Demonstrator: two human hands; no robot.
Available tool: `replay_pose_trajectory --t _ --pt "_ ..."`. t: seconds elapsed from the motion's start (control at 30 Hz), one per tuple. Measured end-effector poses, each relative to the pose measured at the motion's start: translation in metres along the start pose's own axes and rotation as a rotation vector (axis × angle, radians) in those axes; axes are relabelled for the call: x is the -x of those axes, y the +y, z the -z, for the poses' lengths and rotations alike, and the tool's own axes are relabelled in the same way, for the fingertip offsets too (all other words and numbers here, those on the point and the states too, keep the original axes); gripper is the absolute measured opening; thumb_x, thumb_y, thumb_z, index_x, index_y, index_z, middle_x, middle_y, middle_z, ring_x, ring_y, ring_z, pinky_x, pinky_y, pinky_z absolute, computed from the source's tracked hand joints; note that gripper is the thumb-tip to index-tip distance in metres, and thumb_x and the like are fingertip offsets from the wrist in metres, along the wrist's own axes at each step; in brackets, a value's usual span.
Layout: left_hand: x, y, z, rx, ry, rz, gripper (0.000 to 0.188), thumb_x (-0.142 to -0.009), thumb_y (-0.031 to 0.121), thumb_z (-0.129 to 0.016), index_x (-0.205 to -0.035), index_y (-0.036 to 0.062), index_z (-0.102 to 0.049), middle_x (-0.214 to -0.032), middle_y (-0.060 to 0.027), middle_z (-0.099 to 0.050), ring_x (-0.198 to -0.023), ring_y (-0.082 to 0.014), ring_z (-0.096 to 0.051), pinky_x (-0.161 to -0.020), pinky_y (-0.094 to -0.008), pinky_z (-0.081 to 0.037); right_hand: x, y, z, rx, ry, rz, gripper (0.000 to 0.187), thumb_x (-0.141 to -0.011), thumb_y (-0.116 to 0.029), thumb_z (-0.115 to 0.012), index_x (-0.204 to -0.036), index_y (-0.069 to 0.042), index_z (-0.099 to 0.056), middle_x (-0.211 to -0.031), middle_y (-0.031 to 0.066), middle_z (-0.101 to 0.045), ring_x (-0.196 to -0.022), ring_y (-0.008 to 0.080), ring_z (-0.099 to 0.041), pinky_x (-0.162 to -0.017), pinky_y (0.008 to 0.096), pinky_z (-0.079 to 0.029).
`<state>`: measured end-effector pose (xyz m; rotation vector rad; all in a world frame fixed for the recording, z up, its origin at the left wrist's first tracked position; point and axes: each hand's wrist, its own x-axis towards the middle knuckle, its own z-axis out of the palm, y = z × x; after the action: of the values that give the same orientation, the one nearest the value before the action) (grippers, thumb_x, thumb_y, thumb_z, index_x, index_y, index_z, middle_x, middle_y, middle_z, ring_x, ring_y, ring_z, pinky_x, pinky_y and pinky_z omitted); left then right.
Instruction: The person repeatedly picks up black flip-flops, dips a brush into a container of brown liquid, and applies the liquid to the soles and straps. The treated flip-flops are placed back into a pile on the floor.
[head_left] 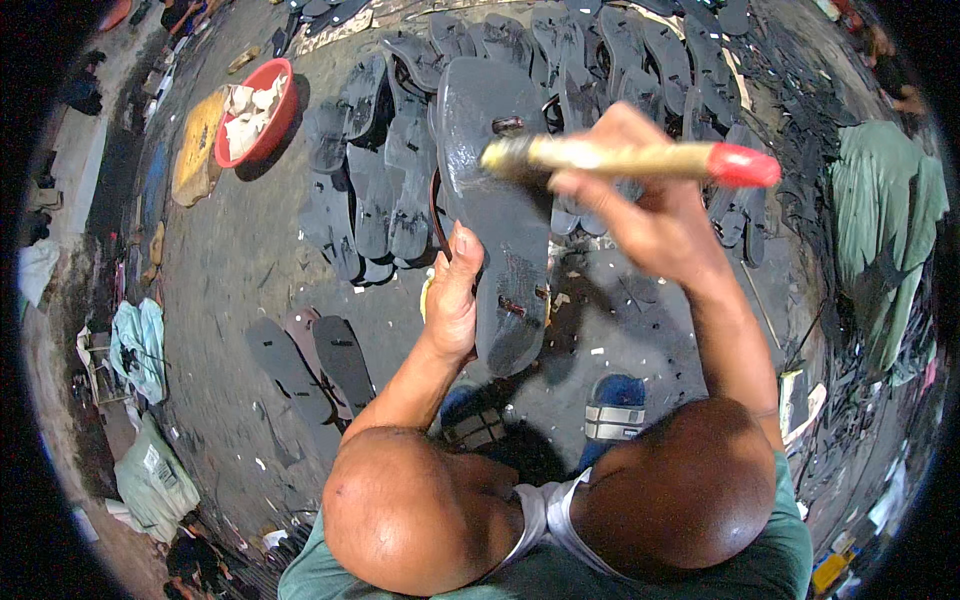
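Sole: dark, long, raised off the floor in front of the knees, wide end pointing away from the person.
Left grip: closed on the sole's left side below its middle, thumb along the edge — the other fingers are mostly hidden.
Right grip: pinched round the handle of the brush, blurred.
Bristles: over the sole's wide end; contact cannot be told.
Handling: probably light, bendy and hard to break — the glossy wide end may be wet, so sticky or slippery.
Where to hold: best by the side edge or from beneath, away from the gloss.
Other soles: on the floor beyond.
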<state>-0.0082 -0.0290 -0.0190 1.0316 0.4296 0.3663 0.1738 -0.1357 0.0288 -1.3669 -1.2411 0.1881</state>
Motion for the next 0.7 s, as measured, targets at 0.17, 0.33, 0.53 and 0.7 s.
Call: replay_pose_trajectory --t 0.17,0.33,0.53,0.7 --pt "-0.001 0.003 -0.001 0.005 -0.024 0.022 0.073 -0.097 0.064 -0.035 -0.134 0.0025 -0.047 -0.117 -0.0133 -0.063 -0.103 -0.0246 -0.064 -0.091 -0.0387 -0.053 -0.012 0.01 -0.012 0.179 0.364 0.168 0.017 -0.084 -0.009 -0.074 -0.1 -0.004 -0.072 -0.087 0.0076 -0.062 -0.075 0.0215 -0.06 -0.067 0.0323 -0.049" --pt "-0.016 0.013 0.008 0.373 -0.022 0.104 0.07 -0.098 0.062 -0.037 -0.135 0.0034 -0.048 -0.123 -0.0145 -0.062 -0.106 -0.0264 -0.065 -0.092 -0.0406 -0.053 0.03 -0.001 -0.032 0.094 -0.088 0.152 0.019 -0.082 -0.009 -0.074 -0.101 -0.008 -0.073 -0.087 0.008 -0.065 -0.076 0.0246 -0.058 -0.068 0.0354 -0.048" --pt "-0.072 -0.007 0.055 0.454 0.051 0.146 0.056 -0.094 0.051 -0.053 -0.125 0.0041 -0.058 -0.107 -0.0139 -0.069 -0.097 -0.0249 -0.066 -0.085 -0.0384 -0.054 0.051 0.016 -0.005 -0.256 0.631 -0.372 0.025 -0.097 -0.021 -0.063 -0.112 0.0 -0.066 -0.098 0.0009 -0.065 -0.083 0.0085 -0.056 -0.075 0.0253 -0.045" --pt "-0.144 -0.021 0.032 0.469 -0.089 0.135 0.048 -0.093 0.045 -0.056 -0.12 0.0053 -0.06 -0.106 -0.0129 -0.069 -0.094 -0.025 -0.066 -0.084 -0.0368 -0.054 0.069 0.03 0.007 -0.199 0.638 -0.497 0.035 -0.095 -0.026 -0.066 -0.113 0.005 -0.066 -0.104 0.0055 -0.067 -0.092 0.0114 -0.059 -0.084 0.0282 -0.047"
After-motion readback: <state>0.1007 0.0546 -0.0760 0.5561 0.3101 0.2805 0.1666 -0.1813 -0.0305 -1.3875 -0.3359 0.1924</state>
